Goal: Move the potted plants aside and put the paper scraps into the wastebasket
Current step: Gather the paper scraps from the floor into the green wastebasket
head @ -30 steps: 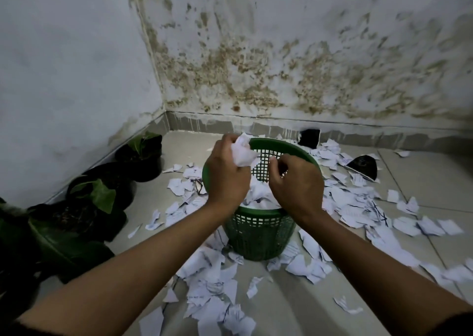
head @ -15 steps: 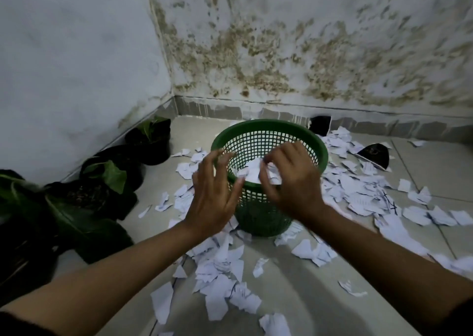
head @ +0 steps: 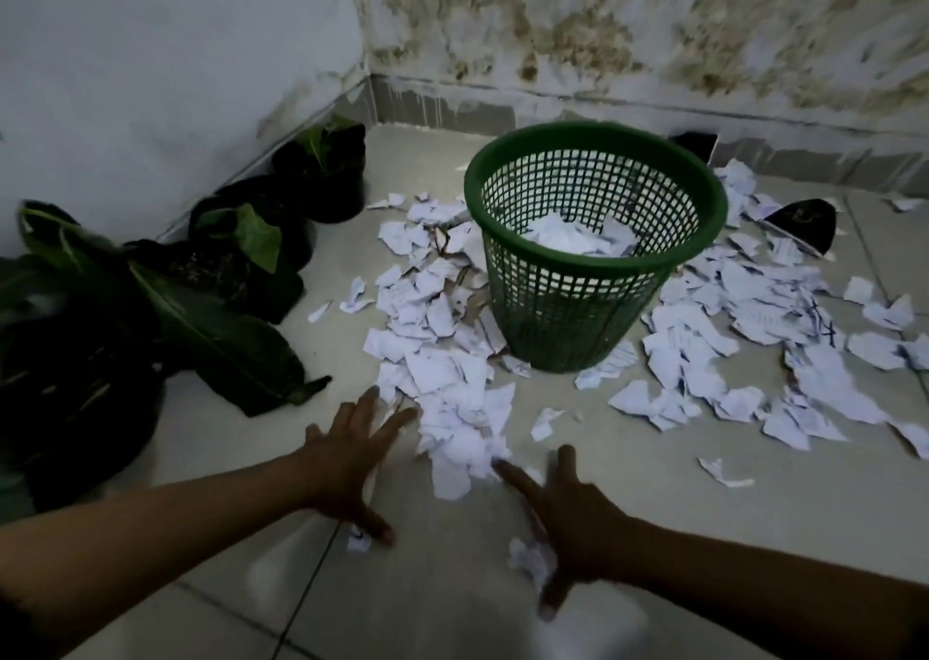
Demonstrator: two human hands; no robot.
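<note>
Tiled floor [head: 452, 584]: left hand [head: 347, 463], right hand [head: 573, 518] spread flat by paper scraps [head: 452, 408]; potted plants [head: 151, 297] murky.

wastebasket [head: 578, 307]: green throughout, patterned by an open square lattice
paper scraps [head: 452, 408]: white, some marked with dark ink lines
potted plants [head: 211, 327]: dark green leaves were shown above black pots
floor [head: 628, 483]: pale grey tiles, crossed by dark grout lines
wall [head: 653, 21]: white, mottled with brown-yellow stains
skirting [head: 452, 106]: grey, streaked white

wastebasket [head: 578, 317]: 1 | potted plants [head: 321, 176]: 4 | hands [head: 347, 458]: 2 | paper scraps [head: 442, 373]: dozens, uncountable
</note>
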